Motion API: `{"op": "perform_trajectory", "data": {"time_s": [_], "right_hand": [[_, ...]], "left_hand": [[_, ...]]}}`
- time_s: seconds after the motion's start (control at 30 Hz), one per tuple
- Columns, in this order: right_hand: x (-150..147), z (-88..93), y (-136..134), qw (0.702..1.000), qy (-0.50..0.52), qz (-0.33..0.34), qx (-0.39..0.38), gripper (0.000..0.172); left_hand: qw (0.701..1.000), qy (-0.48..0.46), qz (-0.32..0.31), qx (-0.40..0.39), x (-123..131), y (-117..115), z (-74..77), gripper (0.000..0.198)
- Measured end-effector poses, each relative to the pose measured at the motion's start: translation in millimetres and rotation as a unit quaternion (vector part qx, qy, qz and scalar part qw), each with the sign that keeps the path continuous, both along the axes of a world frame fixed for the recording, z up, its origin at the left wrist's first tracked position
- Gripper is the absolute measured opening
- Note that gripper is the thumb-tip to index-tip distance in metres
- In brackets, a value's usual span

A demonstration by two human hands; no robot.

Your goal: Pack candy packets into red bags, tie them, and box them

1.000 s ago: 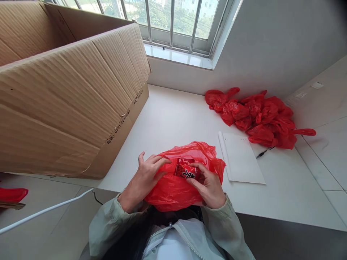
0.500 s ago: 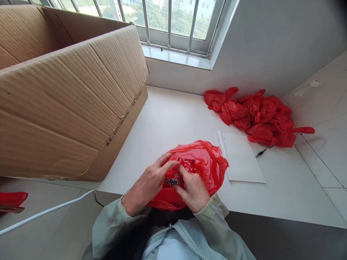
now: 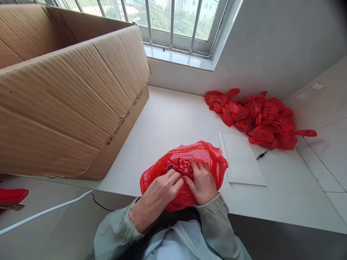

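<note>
An open red plastic bag lies at the table's front edge, with small red packets inside. One of them, a red packet with a pale pattern, sits next to a packet with black characters. My right hand reaches into the bag from the right, its thumb and curled fingers at the patterned packet's right side. From the left comes my left hand, fingers pinched together just below the packets. What its fingertips hold is hidden.
A large open cardboard box stands on the left of the white table. Several red plastic bags are heaped at the back right. Near them lie a white paper pad and a black pen. A white rod is at lower left.
My left hand has drawn back toward me, its spread fingers now pinched. My right hand has moved slightly right, beside the patterned packet. More of the bag's left side shows.
</note>
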State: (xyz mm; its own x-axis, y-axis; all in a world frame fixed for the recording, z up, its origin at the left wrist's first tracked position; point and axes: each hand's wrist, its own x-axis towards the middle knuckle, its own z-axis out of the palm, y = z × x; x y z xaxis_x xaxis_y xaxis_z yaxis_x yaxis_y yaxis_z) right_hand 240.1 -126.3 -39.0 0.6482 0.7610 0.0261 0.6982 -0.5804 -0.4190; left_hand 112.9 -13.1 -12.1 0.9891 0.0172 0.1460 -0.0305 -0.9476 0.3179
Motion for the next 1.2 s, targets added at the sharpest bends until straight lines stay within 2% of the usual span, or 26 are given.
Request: {"op": "perform_trajectory", "data": {"time_s": [0.07, 0.13, 0.2, 0.37, 0.47, 0.6, 0.7, 0.77, 0.87, 1.0, 1.1, 1.2], "right_hand": [[0, -3.4, 3, 0.999, 0.006, 0.009, -0.030, 0.044], [1, -6.4, 5, 0.999, 0.013, 0.012, -0.040, 0.040], [2, -7.6, 5, 1.000, 0.014, 0.005, -0.025, 0.037], [-5, -1.7, 8, 0.999, 0.004, -0.045, 0.022, 0.040], [-15, 3.1, 14, 0.999, 0.013, -0.032, 0.032, 0.041], [-23, 6.0, 16, 0.998, 0.055, 0.006, 0.000, 0.033], [-16, 5.1, 9, 0.998, 0.068, -0.001, -0.009, 0.029], [-6, 2.9, 5, 0.998, 0.063, 0.006, 0.015, 0.037], [10, -2.7, 7, 0.996, 0.062, 0.052, 0.023, 0.044], [22, -11.8, 18, 0.994, 0.053, 0.093, -0.013, 0.040], [23, -15.3, 21, 0.995, 0.034, 0.092, -0.025, 0.044], [22, -13.1, 18, 0.996, 0.010, 0.082, -0.018, 0.041]], "left_hand": [[0.998, 0.038, 0.046, 0.037, 2, 1, -15.3, 0.026], [0.991, 0.056, 0.092, 0.076, 3, 6, -28.1, 0.035], [0.984, 0.079, 0.128, 0.093, 4, 11, -32.7, 0.042], [0.970, 0.144, 0.180, 0.078, 15, 10, -17.3, 0.036], [0.966, 0.154, 0.201, 0.059, 15, 9, -12.9, 0.034], [0.977, 0.099, 0.188, 0.000, 4, 14, -15.1, 0.032], [0.983, 0.075, 0.167, -0.022, 2, 14, -14.1, 0.030], [0.988, 0.065, 0.140, -0.021, 8, 11, -14.3, 0.032], [0.993, 0.067, 0.098, -0.018, 18, 1, -20.5, 0.045], [0.992, 0.097, 0.082, -0.001, 20, -6, -33.0, 0.027], [0.993, 0.083, 0.081, 0.012, 16, -4, -35.9, 0.030], [0.993, 0.073, 0.092, 0.031, 14, -2, -32.5, 0.032]]}}
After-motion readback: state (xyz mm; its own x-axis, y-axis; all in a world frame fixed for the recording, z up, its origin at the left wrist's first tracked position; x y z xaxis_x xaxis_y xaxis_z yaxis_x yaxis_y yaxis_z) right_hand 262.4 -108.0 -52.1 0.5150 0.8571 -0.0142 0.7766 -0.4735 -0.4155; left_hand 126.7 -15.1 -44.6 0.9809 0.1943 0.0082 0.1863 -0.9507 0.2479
